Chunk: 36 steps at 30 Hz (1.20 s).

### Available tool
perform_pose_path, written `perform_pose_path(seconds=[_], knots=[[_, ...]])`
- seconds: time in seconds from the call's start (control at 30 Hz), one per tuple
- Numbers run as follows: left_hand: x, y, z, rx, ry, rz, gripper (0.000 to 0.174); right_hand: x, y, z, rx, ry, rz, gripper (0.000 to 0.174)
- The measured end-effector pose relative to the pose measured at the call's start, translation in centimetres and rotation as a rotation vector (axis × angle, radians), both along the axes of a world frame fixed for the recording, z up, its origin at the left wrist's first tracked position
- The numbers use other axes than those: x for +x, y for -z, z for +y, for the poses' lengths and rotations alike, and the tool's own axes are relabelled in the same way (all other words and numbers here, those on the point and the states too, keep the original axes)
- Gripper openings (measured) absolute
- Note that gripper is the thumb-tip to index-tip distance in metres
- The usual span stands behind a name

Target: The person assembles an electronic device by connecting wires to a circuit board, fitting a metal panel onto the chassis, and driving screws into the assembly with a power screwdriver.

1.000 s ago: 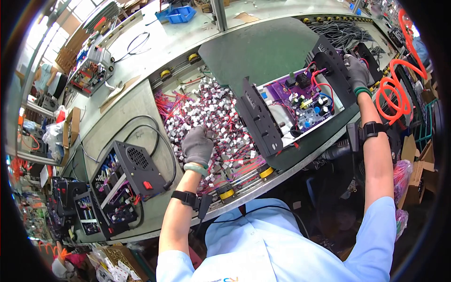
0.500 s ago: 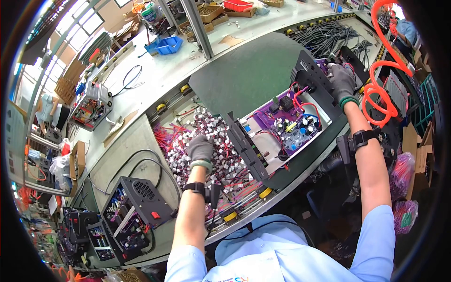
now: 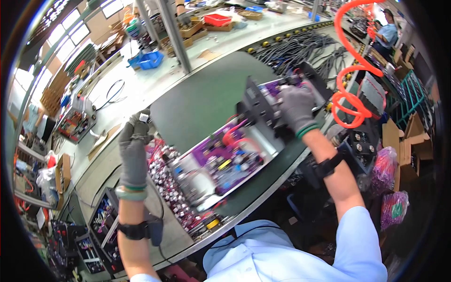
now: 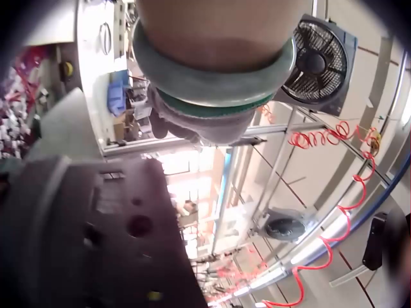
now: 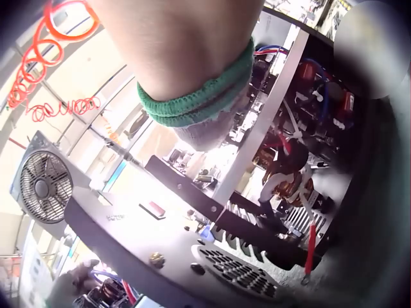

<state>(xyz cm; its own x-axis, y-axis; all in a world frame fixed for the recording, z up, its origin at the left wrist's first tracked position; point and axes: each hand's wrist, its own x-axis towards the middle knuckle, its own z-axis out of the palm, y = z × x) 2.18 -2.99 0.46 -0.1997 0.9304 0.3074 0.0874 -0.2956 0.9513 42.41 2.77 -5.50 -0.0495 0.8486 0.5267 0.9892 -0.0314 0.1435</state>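
In the head view my gloved left hand (image 3: 134,152) is raised at the left of the wire pile, pinching a small white connector (image 3: 143,117) between thumb and fingertips. My gloved right hand (image 3: 297,108) grips the near end of a second open case (image 3: 317,84), right beside the black end panel (image 3: 260,105) of the nearer open case (image 3: 260,181). Inside the nearer case is a purple circuit board (image 3: 206,157) with red wires. Part of this case covers the pile of white-tipped wires (image 3: 171,188). Both gloves are mostly hidden behind the wrists in the wrist views.
Black cables (image 3: 296,49) lie in a bundle at the back right. An orange coiled hose (image 3: 350,108) hangs on the right. More black units (image 3: 89,251) stand at the left, and a blue bin (image 3: 150,60) sits on the far bench. A metal post (image 3: 171,35) rises behind the mat.
My left hand has come up out of the wire pile with a connector. Both open cases have slid left along with my right hand, the nearer one over the pile. The head view has turned right.
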Motion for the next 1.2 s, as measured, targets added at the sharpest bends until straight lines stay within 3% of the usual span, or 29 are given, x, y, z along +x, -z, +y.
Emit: perform_pose_path(seconds=[0.17,0.23,0.3,0.33,0.4,0.43,0.53,0.6,0.7,0.73,0.83,0.9,0.93,1.03,1.2], knots=[[6.0,-5.6,-0.2,-0.143,0.262,0.396,0.018,-4.5,-1.0,-4.2,0.091,-0.277,0.039,0.021],[8.9,-4.9,0.5,-0.078,0.328,0.386,0.015,-5.1,-0.3,-5.3,0.163,-0.441,0.157,0.018],[11.0,-4.6,1.4,-0.06,0.367,0.518,0.013,-5.6,-2.0,-7.0,0.027,-0.543,0.316,0.022],[11.6,-4.1,2.3,0.047,0.355,0.72,0.013,-5.3,-2.9,-7.5,0.036,-0.667,0.468,0.026],[13.0,-3.7,3.7,0.168,0.364,1.025,0.013,-3.6,-4.6,-7.6,0.148,-0.699,0.488,0.028],[13.9,-3.9,4.0,0.172,0.361,1.032,0.013,-2.6,-5.3,-7.5,0.25,-0.728,0.504,0.03],[16.6,-3.7,5.0,0.02,0.405,1.445,0.018,-0.5,-4.8,-7.0,0.299,-0.464,0.425,0.034],[17.5,-3.2,6.2,0.001,0.474,1.402,0.017,-0.1,-2.9,-6.5,0.2,-0.258,0.464,0.035],[18.7,-2.8,7.3,-0.121,0.551,1.298,0.02,0.0,-2.0,-6.7,0.154,-0.266,0.663,0.034],[18.5,-2.7,7.9,-0.197,0.602,1.239,0.021,0.0,-2.0,-6.6,0.193,-0.26,0.602,0.028],[16.9,-1.9,10.3,-0.271,0.755,1.105,0.022,0.2,-2.3,-6.6,0.193,-0.294,0.573,0.033],[16.4,-2.2,10.9,-0.418,0.877,0.886,0.017,0.2,-2.3,-6.6,0.2,-0.292,0.579,0.028],[16.2,-1.1,11.2,-0.384,0.91,0.938,0.015,0.2,-2.3,-6.6,0.211,-0.303,0.577,0.026],[17.3,-2.8,10.0,-0.543,0.852,0.972,0.016,0.1,-2.3,-6.6,0.204,-0.317,0.584,0.024],[16.9,-1.9,10.7,-0.541,0.845,0.906,0.016,0.4,-2.0,-6.2,0.237,-0.319,0.524,0.022]])
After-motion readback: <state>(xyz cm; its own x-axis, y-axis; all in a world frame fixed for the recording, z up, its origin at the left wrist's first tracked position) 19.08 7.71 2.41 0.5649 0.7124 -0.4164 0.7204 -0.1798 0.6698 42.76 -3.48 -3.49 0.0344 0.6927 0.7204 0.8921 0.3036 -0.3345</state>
